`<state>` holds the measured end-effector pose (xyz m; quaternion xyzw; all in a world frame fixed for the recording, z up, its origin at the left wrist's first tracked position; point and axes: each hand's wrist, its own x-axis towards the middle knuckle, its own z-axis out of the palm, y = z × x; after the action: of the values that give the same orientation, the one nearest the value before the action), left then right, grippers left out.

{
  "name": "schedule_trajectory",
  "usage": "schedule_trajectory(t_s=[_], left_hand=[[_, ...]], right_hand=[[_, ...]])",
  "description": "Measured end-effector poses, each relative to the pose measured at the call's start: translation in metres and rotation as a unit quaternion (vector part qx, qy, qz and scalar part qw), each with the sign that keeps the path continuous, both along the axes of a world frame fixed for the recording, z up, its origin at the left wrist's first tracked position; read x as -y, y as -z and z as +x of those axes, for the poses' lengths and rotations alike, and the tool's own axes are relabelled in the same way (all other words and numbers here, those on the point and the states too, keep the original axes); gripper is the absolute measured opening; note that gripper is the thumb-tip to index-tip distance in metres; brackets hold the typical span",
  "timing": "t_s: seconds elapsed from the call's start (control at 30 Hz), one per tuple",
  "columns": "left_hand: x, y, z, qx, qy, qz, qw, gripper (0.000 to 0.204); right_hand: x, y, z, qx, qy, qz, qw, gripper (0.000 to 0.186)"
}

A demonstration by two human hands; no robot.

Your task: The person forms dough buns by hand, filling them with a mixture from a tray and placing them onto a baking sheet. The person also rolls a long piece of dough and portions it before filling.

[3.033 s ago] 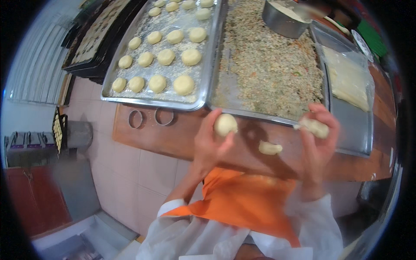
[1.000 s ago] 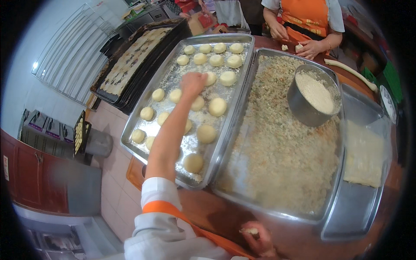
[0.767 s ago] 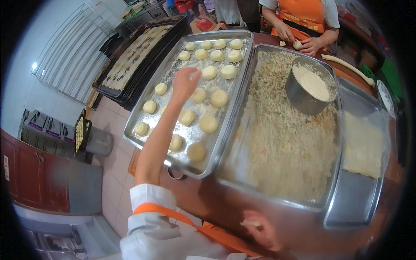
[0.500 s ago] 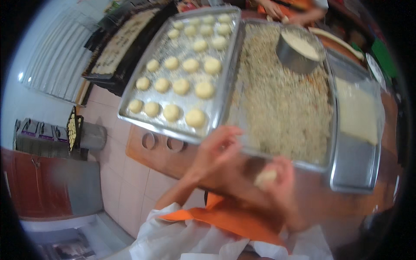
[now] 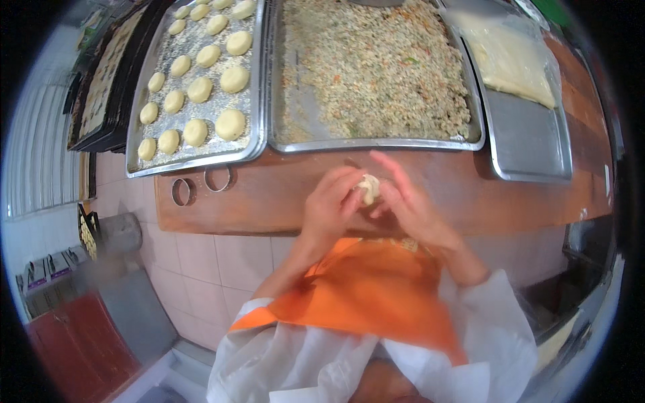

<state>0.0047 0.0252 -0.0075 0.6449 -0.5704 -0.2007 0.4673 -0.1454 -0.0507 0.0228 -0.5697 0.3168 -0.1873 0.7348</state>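
Note:
Over the table's near edge, a small pale piece of dough (image 5: 368,189) sits between my two hands. My left hand (image 5: 328,205) has its fingers curled round the dough's left side. From the other side, my right hand (image 5: 415,209) pinches it, one finger lifted and stretched out. Much of the dough's underside is hidden by the fingers. Just beyond my hands lies a metal tray of chopped filling (image 5: 281,147) with bits of orange and green. Left of it, a floured tray (image 5: 201,162) bears rows of round, flattened dough pieces (image 5: 230,125).
Two metal rings (image 5: 218,178) lie on the wooden table (image 5: 289,191) at its left. Another metal tray (image 5: 531,144) at the right has a plastic-covered slab of dough (image 5: 512,67) on it. Dark stacked trays (image 5: 107,87) stand at the far left.
My hands were apart, the dough in the right one; now they meet around it. The view has tilted downward, so the trays sit higher in it and the metal bowl is mostly cut off.

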Motion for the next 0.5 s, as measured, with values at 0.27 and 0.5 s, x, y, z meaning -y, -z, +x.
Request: schedule_trajectory(t_s=[0.27, 0.5], left_hand=[[-0.029, 0.032, 0.006, -0.193, -0.073, 0.117, 0.971, 0.014], [-0.007, 0.036, -0.035, -0.041, -0.015, 0.024, 0.999, 0.015]], right_hand=[[0.026, 0.020, -0.053, -0.242, -0.035, -0.310, 0.919, 0.037], [0.005, 0.024, -0.038, -0.231, -0.036, -0.352, 0.906, 0.033]])
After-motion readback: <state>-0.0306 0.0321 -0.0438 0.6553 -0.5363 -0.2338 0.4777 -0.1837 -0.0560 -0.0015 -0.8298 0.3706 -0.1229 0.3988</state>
